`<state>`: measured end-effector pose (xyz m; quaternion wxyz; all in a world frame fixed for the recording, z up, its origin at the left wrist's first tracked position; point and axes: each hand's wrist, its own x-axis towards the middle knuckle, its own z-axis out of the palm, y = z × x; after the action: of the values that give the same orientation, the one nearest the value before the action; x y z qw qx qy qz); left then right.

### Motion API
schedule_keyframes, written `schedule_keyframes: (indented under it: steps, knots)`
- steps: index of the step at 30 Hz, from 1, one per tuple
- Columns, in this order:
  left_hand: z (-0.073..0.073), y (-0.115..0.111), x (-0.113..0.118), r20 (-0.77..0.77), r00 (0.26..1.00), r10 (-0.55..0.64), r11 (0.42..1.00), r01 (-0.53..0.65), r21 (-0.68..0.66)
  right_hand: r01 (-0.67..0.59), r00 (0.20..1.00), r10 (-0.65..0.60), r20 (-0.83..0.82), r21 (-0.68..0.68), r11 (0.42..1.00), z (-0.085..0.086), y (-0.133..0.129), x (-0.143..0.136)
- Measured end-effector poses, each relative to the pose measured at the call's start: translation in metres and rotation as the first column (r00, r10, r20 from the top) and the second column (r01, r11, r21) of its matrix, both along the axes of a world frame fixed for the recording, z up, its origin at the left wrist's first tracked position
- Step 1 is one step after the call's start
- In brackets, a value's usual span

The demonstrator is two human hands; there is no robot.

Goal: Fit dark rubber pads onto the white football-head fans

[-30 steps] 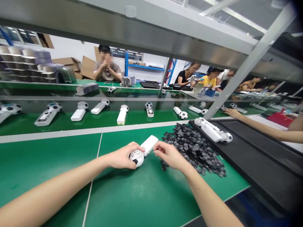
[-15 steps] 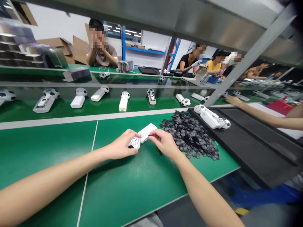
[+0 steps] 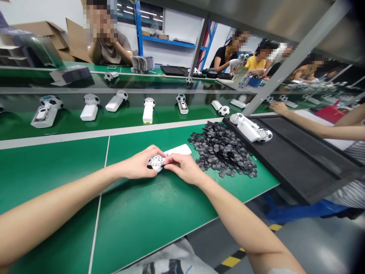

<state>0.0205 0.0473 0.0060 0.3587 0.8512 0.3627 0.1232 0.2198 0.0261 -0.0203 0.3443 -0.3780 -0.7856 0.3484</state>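
A white handheld fan (image 3: 182, 149) with a round soccer-ball head lies on the green table, its handle pointing right and away. My left hand (image 3: 139, 161) is closed around the ball head (image 3: 156, 163), thumb on the near side and fingers on the far side. My right hand (image 3: 184, 167) pinches a small black piece (image 3: 164, 165) against the right side of the ball. Its fingertips partly hide the piece and the joint between ball and handle. Right of my hands lies a heap of small black pieces (image 3: 225, 150).
Several similar fans, such as one lit at its base (image 3: 148, 111), lie on the green belt (image 3: 125, 121) beyond the table. A black tray (image 3: 296, 152) holds two more fans at right. A metal post (image 3: 296, 57) slants nearby. A co-worker's arm (image 3: 302, 123) reaches in from the right.
My right hand has moved left from the handle to the ball head with the black piece. The fan's handle has turned a little toward the right. The view has shifted.
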Motion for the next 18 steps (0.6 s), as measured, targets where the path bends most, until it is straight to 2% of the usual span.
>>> schedule_keyframes:
  steps: [4,10,18]
  knots:
    - [-0.001,0.0,0.002,-0.001,1.0,0.009,1.0,-0.009,-0.009,-0.007,0.999,0.004,0.032,0.069,0.998,-0.002,0.001,-0.003]
    - [-0.008,-0.001,0.007,0.054,0.994,0.1,0.995,-0.101,0.022,0.072,0.997,-0.072,-0.017,-0.003,0.997,-0.007,0.0,-0.006]
    - [-0.01,-0.001,0.008,0.058,0.992,0.109,0.993,-0.112,0.043,0.11,0.994,-0.109,0.015,-0.015,0.994,-0.01,0.003,-0.009]
